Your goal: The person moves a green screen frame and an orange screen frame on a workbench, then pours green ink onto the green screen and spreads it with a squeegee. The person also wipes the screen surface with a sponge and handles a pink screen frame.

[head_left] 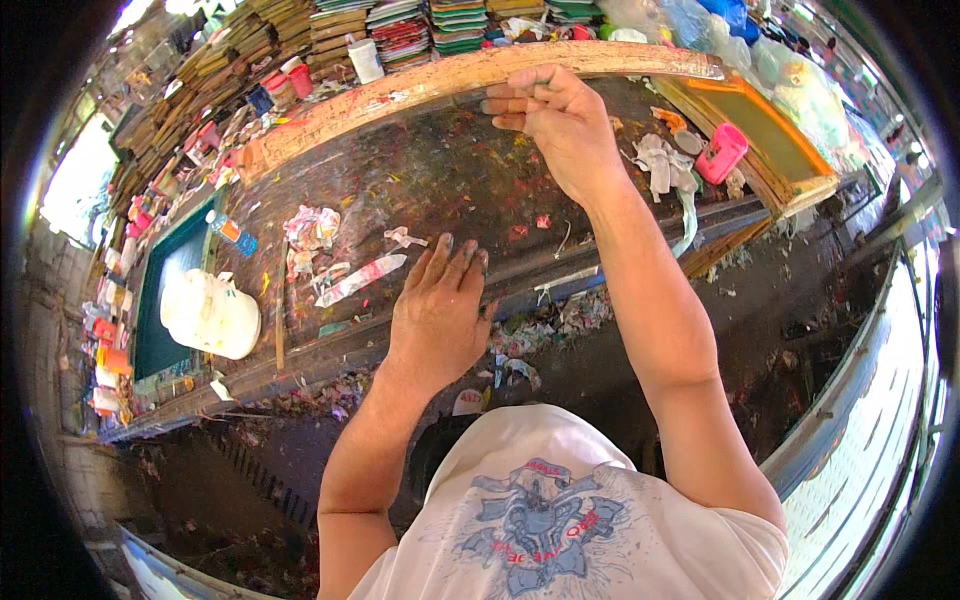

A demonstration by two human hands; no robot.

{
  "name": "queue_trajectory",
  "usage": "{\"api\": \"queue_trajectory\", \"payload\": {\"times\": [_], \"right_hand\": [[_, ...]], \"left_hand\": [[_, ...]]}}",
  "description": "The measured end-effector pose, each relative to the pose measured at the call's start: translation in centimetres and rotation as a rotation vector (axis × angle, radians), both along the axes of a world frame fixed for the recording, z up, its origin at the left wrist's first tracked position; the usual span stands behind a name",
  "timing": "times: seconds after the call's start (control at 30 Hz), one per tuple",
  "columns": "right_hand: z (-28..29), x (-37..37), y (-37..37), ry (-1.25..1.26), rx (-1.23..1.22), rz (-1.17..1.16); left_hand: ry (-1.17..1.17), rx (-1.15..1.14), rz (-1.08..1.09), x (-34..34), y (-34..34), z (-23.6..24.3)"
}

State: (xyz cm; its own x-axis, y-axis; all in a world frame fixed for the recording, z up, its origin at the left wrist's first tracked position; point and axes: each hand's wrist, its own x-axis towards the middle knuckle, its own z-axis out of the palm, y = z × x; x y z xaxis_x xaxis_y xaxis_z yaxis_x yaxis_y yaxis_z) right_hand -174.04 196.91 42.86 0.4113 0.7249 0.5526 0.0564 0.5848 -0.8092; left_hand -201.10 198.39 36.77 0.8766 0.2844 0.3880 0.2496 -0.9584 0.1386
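My left hand (pixel 440 310) lies palm down at the near edge of the dark, paint-spotted worktable (pixel 380 180), fingers spread and holding nothing. Just left of it are a pink-streaked strip (pixel 360 278), a small white scrap (pixel 403 237) and crumpled stained paper (pixel 310 228). My right hand (pixel 550 120) is raised higher in view, just in front of a long wooden plank (pixel 390 92), fingers apart and loosely bent, with nothing visible in them; whether it touches the plank is unclear. Pale rags (pixel 660 165) lie to its right.
A white bucket (pixel 210 315) and water bottle (pixel 232 234) stand at left by a green-framed screen (pixel 155 335). At right are a pink container (pixel 722 153) and an orange-framed screen (pixel 760 125). Stacked boards (pixel 390 35), cans and plastic bags line the back. Debris (pixel 560 330) lies below the table's edge.
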Motion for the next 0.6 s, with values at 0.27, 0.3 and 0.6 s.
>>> {"api": "queue_trajectory", "payload": {"times": [0.27,0.3,0.6], "right_hand": [[-6.7,-3.9,-4.1,0.123,-0.194,-0.143],[-9.1,-4.0,-5.5,0.092,-0.253,-0.135],[-24.6,-9.2,-10.7,0.552,-0.421,-0.106]], "left_hand": [[0.21,-0.223,0.062,-3.4,-3.0,-0.1],[0.19,-0.272,0.011,-3.9,-3.4,-0.1],[-0.08,-0.097,-0.008,-2.3,-4.5,-0.8]]}}
